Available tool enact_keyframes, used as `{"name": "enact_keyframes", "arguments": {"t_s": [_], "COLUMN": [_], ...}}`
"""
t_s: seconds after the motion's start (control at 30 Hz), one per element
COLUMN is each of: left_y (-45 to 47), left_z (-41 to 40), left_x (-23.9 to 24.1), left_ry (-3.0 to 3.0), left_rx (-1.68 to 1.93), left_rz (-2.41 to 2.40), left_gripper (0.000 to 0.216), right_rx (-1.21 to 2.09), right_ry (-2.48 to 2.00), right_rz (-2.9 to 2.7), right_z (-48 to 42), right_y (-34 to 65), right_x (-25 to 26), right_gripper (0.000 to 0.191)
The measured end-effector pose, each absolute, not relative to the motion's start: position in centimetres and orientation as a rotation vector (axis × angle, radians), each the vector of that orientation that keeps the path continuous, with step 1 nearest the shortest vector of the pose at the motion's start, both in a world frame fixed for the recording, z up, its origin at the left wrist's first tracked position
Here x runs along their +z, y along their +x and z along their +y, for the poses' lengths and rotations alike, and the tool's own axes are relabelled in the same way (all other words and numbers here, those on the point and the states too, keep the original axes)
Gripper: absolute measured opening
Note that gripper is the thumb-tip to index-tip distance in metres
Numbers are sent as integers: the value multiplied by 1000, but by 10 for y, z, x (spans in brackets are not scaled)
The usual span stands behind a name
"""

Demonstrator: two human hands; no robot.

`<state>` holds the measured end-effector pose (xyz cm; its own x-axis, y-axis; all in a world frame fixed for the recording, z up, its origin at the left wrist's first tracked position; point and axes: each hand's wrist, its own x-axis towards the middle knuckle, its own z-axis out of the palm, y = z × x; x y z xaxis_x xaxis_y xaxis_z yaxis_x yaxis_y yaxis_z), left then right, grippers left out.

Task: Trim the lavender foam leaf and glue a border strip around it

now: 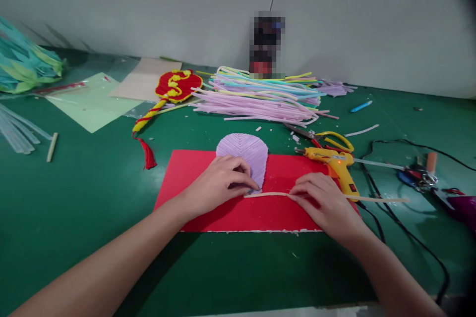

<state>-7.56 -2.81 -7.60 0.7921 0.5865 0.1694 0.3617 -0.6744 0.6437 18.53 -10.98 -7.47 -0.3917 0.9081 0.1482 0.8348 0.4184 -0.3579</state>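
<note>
A lilac, rounded leaf-shaped piece [242,144] made of ribbed rows of pipe cleaner lies on a red board [215,220]. My left hand [228,178] rests over its lower left part, fingers curled and the fingertips closed at its narrow bottom end. A pale cream pipe cleaner [266,194] stretches sideways across the board, its left end just under that bottom end. With thumb and fingers pinched, my right hand [322,195] holds this pipe cleaner partway along; the rest sticks out to the right beyond the hand.
A yellow glue gun [340,162] with a lit light lies by the board's right edge, its black cord [405,230] trailing right. Yellow-handled pliers or scissors [334,141] sit behind it. Colored pipe cleaners [256,101] are piled behind. A red-yellow tasselled fan [178,85] lies left.
</note>
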Motion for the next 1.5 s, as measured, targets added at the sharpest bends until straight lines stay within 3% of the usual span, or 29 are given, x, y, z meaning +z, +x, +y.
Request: {"name": "enact_keyframes", "arguments": {"t_s": [0.83, 1.13, 1.5], "left_y": [-76, -76, -75], "left_z": [-28, -28, -27], "left_x": [-77, -76, -78], "left_ry": [2358, 2354, 2343], "left_rx": [482, 494, 525], "left_rz": [711, 695, 671], "left_gripper": [15, 16, 15], "right_rx": [435, 96, 310], "right_ry": [-1478, -1513, -1545], "right_rz": [-2200, -2192, -2116], "right_z": [-113, -116, -119], "right_y": [188, 140, 106], "right_x": [-80, -70, -82], "right_gripper": [10, 11, 12]}}
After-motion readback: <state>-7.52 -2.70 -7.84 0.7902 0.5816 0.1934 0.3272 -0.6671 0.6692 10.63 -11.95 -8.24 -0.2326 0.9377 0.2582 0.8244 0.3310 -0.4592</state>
